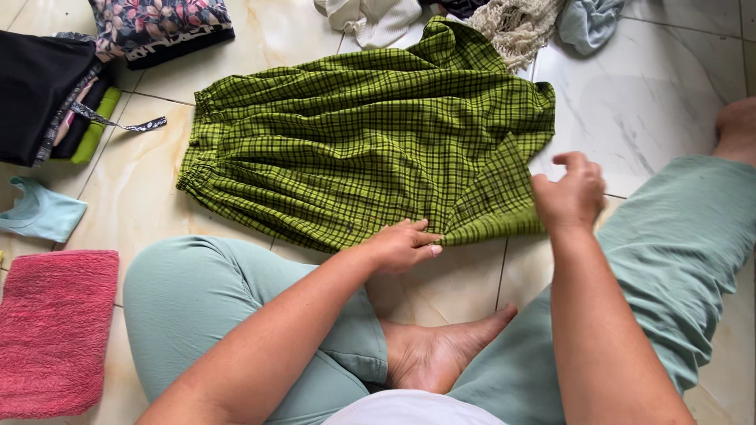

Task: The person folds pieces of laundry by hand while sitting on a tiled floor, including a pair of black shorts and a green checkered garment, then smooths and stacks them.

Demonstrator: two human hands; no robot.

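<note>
The green-and-black checked cotton garment with a gathered elastic waistband (346,149) lies spread on the pale marble-patterned tiled floor (654,102) in front of the seated person, waistband to the left and its hem end to the right; folding seems barely begun, since most of the cloth is flat and open, and only the right-hand corner near the hem is turned over into a triangular flap; the lengthwise folds look to be left to do, as far as can be judged.

The left hand (400,245) lies palm down on the near edge of the garment, its fingers (421,236) stretched out nearly flat and together, pressing the cloth to the floor rather than gripping it; the right hand (568,197) is at the lower right corner of the garment, its fingers (579,164) curled in loosely, and it appears to pinch the turned-over edge, though the contact itself is hidden behind the hand.

Round about lie a folded pink terry towel (55,330) at the left, a small light-blue cloth (39,211) above it, a stack of dark folded clothes (47,94), and a heap of unfolded laundry (472,20) along the top.
</note>
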